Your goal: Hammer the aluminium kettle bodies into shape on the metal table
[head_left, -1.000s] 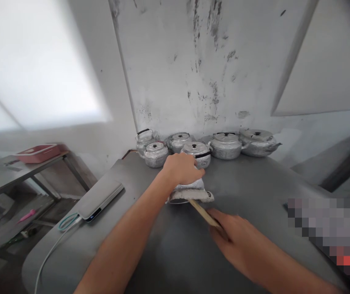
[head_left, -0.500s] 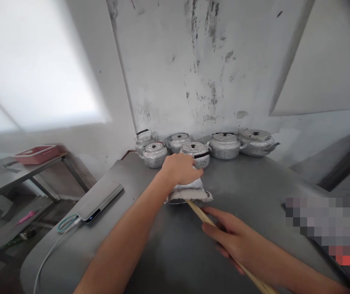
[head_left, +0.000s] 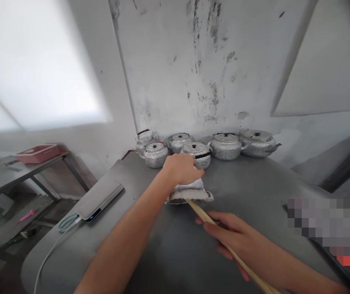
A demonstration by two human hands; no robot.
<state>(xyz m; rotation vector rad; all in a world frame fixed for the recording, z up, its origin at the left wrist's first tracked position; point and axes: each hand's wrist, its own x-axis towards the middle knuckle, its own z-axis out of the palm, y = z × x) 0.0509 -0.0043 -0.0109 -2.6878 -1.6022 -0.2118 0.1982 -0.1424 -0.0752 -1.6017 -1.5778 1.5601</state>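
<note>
My left hand (head_left: 182, 168) is closed over the top of a silvery metal vessel (head_left: 190, 185) on the grey table. It has a pale, thick strip (head_left: 193, 194) along its near edge, and a dark opening shows below that strip. Whether the vessel is a kettle like the others is hidden by the hand. In my right hand (head_left: 228, 232) is a long wooden stick (head_left: 199, 211), gripped between thumb and fingers. The stick's far end reaches the strip and opening, and its near end runs off the bottom of the view.
Several dented metal kettles (head_left: 225, 147) with lids stand by the stained wall. A power bank (head_left: 101, 200) with a white cable (head_left: 52, 253) lies on the table's (head_left: 150, 183) left side. A pink basket (head_left: 38, 154) sits on a side table. Something blurred (head_left: 331, 228) is at right.
My right hand has shifted very slightly and its fingers sit a little differently on the stick. My left hand stays on the vessel. The view has moved slightly.
</note>
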